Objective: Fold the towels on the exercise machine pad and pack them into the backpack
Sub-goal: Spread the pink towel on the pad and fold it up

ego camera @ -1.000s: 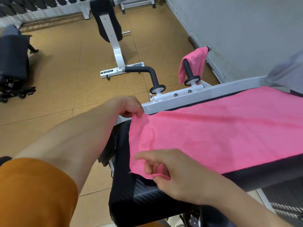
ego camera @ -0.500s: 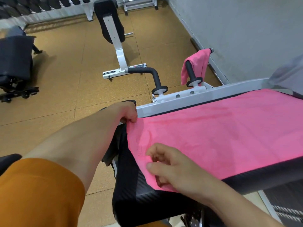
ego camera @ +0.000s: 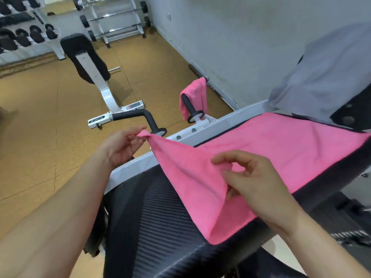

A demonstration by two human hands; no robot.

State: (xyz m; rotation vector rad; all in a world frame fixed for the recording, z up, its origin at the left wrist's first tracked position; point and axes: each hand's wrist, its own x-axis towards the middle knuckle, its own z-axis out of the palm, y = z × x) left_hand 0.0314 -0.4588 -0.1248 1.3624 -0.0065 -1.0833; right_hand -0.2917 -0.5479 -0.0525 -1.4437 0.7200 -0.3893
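With narrow grips, your left hand (ego camera: 122, 145) pinches the far corner of the towel (ego camera: 281, 149) and your right hand (ego camera: 259, 185) its near edge, held off the pad (ego camera: 160, 217) for folding.

Beyond the grip stands a white bench (ego camera: 107, 97) with a black pad; farther off, a dumbbell rack (ego camera: 24, 39) and a barbell rack (ego camera: 116, 19).

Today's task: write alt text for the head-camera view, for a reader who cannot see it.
A person's left hand and right hand pinch one end of a pink towel, raised off a black machine pad where the rest lies flat. A second pink towel hangs over a handle behind.
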